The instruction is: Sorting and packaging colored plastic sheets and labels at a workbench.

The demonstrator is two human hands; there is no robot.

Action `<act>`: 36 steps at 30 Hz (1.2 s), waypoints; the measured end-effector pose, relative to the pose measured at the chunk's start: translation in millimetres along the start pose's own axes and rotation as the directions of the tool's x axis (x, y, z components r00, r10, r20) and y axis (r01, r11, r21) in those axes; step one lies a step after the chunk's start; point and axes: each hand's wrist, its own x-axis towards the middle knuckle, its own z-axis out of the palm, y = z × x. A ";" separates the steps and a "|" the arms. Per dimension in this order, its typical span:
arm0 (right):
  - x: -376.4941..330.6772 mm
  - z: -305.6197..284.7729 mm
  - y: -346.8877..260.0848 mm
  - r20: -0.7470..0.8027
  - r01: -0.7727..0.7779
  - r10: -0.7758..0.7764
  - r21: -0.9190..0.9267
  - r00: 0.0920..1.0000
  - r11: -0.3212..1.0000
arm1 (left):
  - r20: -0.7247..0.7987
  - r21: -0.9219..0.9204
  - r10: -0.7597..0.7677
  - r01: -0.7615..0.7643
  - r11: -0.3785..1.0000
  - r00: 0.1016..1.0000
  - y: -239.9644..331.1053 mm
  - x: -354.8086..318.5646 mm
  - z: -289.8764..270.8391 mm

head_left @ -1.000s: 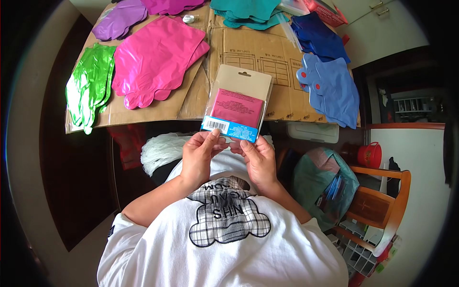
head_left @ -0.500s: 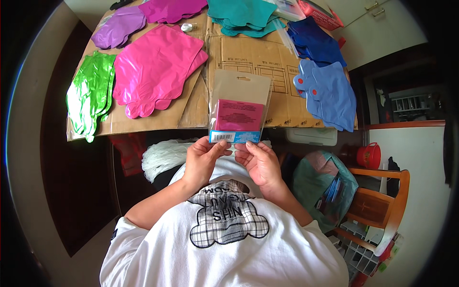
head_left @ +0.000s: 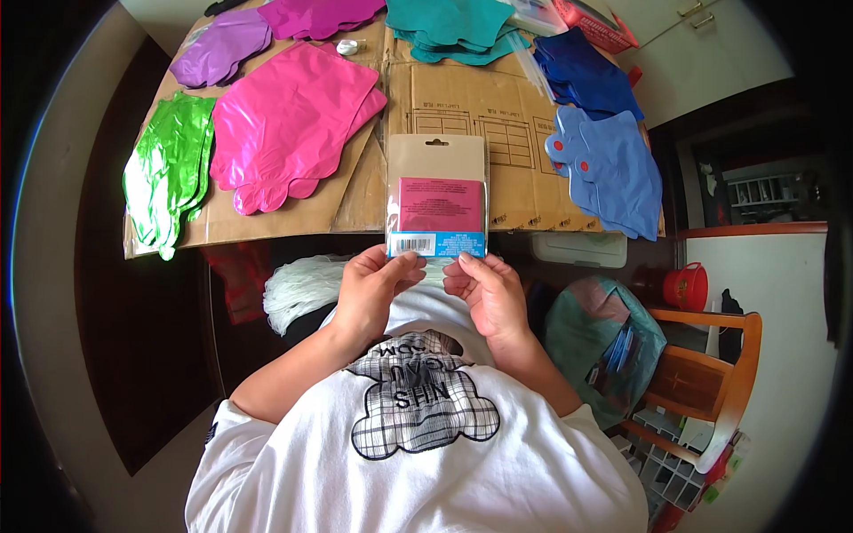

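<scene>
- The left hand (head_left: 371,289) pinches the lower left corner of a flat rectangular packet (head_left: 437,197) with a beige card top, a pink panel in the middle and a blue strip along its bottom.
- The right hand (head_left: 484,289) pinches the packet's lower right corner, fingers curled under it.
- The packet is held upright between both hands, above the near edge of a flattened brown cardboard sheet (head_left: 498,133) that carries the other things.
- A bright pink foil balloon, flat and scalloped (head_left: 289,124), lies on the cardboard left of the packet.
- A crumpled green foil balloon (head_left: 169,173) lies at the cardboard's left edge.
- A light blue foil balloon with red dots (head_left: 613,169) lies near the right edge, with dark blue ones (head_left: 582,71) just beyond it.
- Purple (head_left: 218,49) and teal foil balloons (head_left: 449,22) lie along the far edge.
</scene>
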 end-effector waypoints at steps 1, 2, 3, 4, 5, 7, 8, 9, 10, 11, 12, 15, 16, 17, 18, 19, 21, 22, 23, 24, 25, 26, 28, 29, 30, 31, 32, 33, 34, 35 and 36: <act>0.5 0.2 -2.5 0.013 -0.013 0.013 -0.002 1.000 1.000 | 0.003 0.008 0.016 -0.016 1.000 1.000 0.9 1.3 0.3; 0.7 1.6 -5.7 0.021 -0.013 0.013 -0.009 1.000 1.000 | 0.014 0.003 0.044 -0.044 0.999 0.999 1.5 3.4 0.2; -0.1 4.1 -10.0 0.028 -0.016 0.016 -0.019 0.999 1.000 | 0.023 -0.005 0.068 -0.068 0.998 0.997 1.0 5.3 -0.6; -0.9 6.5 -14.8 0.034 -0.018 0.019 -0.028 0.999 0.999 | 0.031 -0.014 0.093 -0.093 0.996 0.995 0.2 7.3 -1.9; -2.1 8.0 -20.9 0.045 -0.024 0.028 -0.076 0.999 0.997 | 0.031 -0.017 0.093 -0.093 0.996 0.995 -1.3 9.6 -4.7; -0.5 4.5 -25.0 0.068 0.035 -0.024 -0.165 0.997 0.986 | 0.009 -0.081 0.058 -0.057 0.995 0.998 1.0 8.6 -1.5; -0.2 3.2 -26.2 0.082 0.064 -0.048 -0.209 0.995 0.976 | -0.001 -0.113 0.041 -0.040 0.993 0.999 2.8 7.6 0.1; 0.8 3.3 -27.9 0.076 0.095 -0.077 -0.263 0.994 0.960 | 0.020 -0.130 0.014 -0.011 0.991 1.000 6.7 7.4 1.8; 3.0 1.9 -29.4 0.076 0.095 -0.077 -0.264 0.994 0.960 | 0.037 -0.049 -0.046 0.048 0.998 0.998 12.9 5.8 2.3; 5.7 -0.5 -30.6 0.077 0.095 -0.077 -0.265 0.994 0.959 | 0.049 0.033 -0.107 0.105 0.994 0.993 21.4 2.9 2.3; 8.5 -1.0 -33.3 0.082 0.102 -0.083 -0.266 0.993 0.959 | 0.058 0.116 -0.162 0.154 0.981 0.985 28.8 2.3 0.7; 13.2 2.1 -39.2 0.059 0.103 -0.089 -0.309 0.994 0.945 | 0.170 0.840 0.205 -0.251 0.481 0.964 53.1 -10.5 -5.3; 15.3 3.8 -41.9 0.059 0.117 -0.103 -0.339 0.993 0.934 | 0.248 0.921 0.402 -0.343 0.184 0.882 64.3 -16.4 0.2; 16.6 7.2 -44.4 0.058 0.120 -0.106 -0.344 0.993 0.931 | 0.319 0.875 0.521 -0.457 0.160 0.792 66.0 -11.7 -3.6; 21.2 10.9 -49.4 0.069 0.136 -0.119 -0.363 0.991 0.922 | 0.458 0.808 0.552 -0.585 0.068 0.697 75.2 -6.9 -2.4; 25.0 14.1 -53.5 0.078 0.147 -0.127 -0.383 0.989 0.912 | 0.603 0.730 0.565 -0.676 -0.104 0.564 84.6 1.0 5.7; 35.8 17.0 -60.9 0.083 0.158 -0.135 -0.408 0.987 0.899 | 0.769 0.587 0.504 -0.747 -0.313 0.393 93.7 28.8 17.4; 39.1 17.0 -64.7 0.094 0.138 -0.108 -0.444 0.990 0.885 | 0.810 0.542 0.473 -0.751 -0.376 0.348 95.7 42.5 19.5; 40.6 16.3 -68.9 0.102 0.119 -0.080 -0.480 0.992 0.869 | 0.827 0.528 0.412 -0.781 -0.335 0.382 93.3 53.5 15.9; 42.0 16.0 -74.2 0.103 0.101 -0.056 -0.512 0.993 0.853 | 0.845 0.510 0.343 -0.810 -0.290 0.409 94.0 62.4 14.2; 40.9 17.1 -85.5 0.123 0.066 0.016 -0.633 0.992 0.771 | 0.851 0.500 0.331 -0.819 -0.281 0.407 94.1 69.1 13.6; 45.0 13.6 -97.3 0.147 0.047 0.084 -0.710 0.986 0.702 | 0.843 0.523 0.323 -0.797 -0.302 0.430 94.8 71.9 11.1; 47.9 15.4 -129.8 0.195 0.152 0.078 -0.913 0.978 0.378 | 0.818 0.571 0.303 -0.752 -0.329 0.489 92.0 68.8 11.5; 52.9 20.3 -149.7 0.177 0.183 -0.048 -0.968 0.983 0.173 | 0.809 0.584 0.325 -0.730 -0.356 0.489 90.4 69.7 10.4; 75.6 3.7 -164.3 0.273 0.277 -0.175 -0.961 0.946 -0.004 | 0.811 0.580 0.333 -0.734 -0.354 0.480 89.2 70.6 11.0; 85.7 14.7 -183.9 0.246 0.244 -0.303 -0.969 0.921 -0.043 | 0.808 0.584 0.341 -0.732 -0.352 0.480 88.6 70.3 9.5; 99.9 20.7 -201.0 0.317 0.281 -0.440 -0.948 0.840 -0.147 | 0.808 0.583 0.348 -0.734 -0.349 0.476 89.1 70.1 10.4; 124.3 19.7 -213.9 0.307 0.257 -0.515 -0.952 0.801 -0.167 | 0.815 0.574 0.344 -0.737 -0.357 0.467 90.4 69.6 12.1; 143.6 19.7 -224.1 0.337 0.200 -0.584 -0.936 0.739 -0.288 | 0.816 0.571 0.338 -0.744 -0.347 0.468 90.4 70.7 14.0; 157.3 25.1 -232.1 0.258 0.087 -0.571 -0.947 0.779 -0.309 | 0.814 0.574 0.336 -0.745 -0.340 0.474 90.6 70.9 14.3; 167.4 30.5 -235.0 0.202 0.009 -0.554 -0.944 0.808 -0.331 | 0.811 0.580 0.332 -0.742 -0.337 0.483 91.8 70.5 13.3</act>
